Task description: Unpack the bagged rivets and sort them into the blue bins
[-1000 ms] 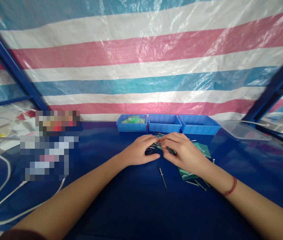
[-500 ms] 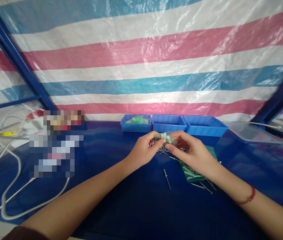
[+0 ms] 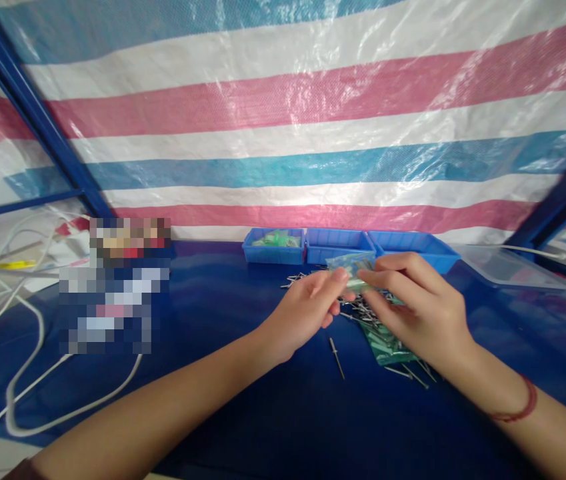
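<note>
A small clear plastic bag (image 3: 350,262) with white and greenish pieces inside is held up between both hands. My left hand (image 3: 307,307) pinches its near left side, thumb on top. On its right side the fingers of my right hand (image 3: 417,303) are closed on the bag's edge. Below the hands lies a loose pile of metal pop rivets (image 3: 360,310), partly hidden. A green bag (image 3: 387,350) lies under my right hand, rivets on and around it. One single rivet (image 3: 337,358) rests apart, nearer to me.
Three blue bins stand in a row at the back; the left bin (image 3: 273,255) holds small bags with green. A clear plastic lid (image 3: 513,267) lies at right. White cables (image 3: 13,400) and blurred-out items lie at left. A striped tarp (image 3: 283,133) hangs behind.
Both hands have shifted right with the bag, uncovering more rivets at left. The bag is now stretched out and tilted, and my right hand has turned and risen slightly.
</note>
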Tool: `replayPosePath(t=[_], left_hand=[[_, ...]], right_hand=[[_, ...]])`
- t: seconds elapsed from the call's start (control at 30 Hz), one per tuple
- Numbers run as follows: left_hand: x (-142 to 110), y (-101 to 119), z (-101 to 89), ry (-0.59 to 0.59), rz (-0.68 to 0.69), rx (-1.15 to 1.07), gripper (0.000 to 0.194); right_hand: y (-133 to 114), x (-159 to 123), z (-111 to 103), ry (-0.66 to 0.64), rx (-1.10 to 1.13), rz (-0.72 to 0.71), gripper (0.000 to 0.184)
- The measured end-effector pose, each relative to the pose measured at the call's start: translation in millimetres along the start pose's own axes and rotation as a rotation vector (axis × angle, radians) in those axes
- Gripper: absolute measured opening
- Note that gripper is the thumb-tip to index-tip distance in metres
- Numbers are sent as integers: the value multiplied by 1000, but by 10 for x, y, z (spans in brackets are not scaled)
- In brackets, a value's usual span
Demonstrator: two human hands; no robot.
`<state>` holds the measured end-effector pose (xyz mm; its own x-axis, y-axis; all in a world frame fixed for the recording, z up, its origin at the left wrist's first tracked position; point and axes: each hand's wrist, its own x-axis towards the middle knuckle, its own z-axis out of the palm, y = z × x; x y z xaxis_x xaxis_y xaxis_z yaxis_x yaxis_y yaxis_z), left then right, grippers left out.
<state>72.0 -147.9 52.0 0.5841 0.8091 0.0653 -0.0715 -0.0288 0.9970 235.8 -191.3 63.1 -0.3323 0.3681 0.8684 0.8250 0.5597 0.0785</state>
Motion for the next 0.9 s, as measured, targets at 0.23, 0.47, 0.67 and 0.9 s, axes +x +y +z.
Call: replayPosePath(t=[0.23, 0.47, 0.67, 0.9], left_hand=[[39, -24, -103, 77, 131, 68, 25], [29, -27, -274, 81, 595, 811, 18], [22, -72, -246, 64, 599, 704, 36], [85, -133, -85, 63, 301, 216, 43]], right_hand=[[-74, 28, 81, -62, 407, 398, 11], [-76, 86, 108, -382, 1153, 1339, 46], [-86, 86, 112, -191, 1262, 1305, 38], [-9, -15, 191, -157, 948, 975, 33]])
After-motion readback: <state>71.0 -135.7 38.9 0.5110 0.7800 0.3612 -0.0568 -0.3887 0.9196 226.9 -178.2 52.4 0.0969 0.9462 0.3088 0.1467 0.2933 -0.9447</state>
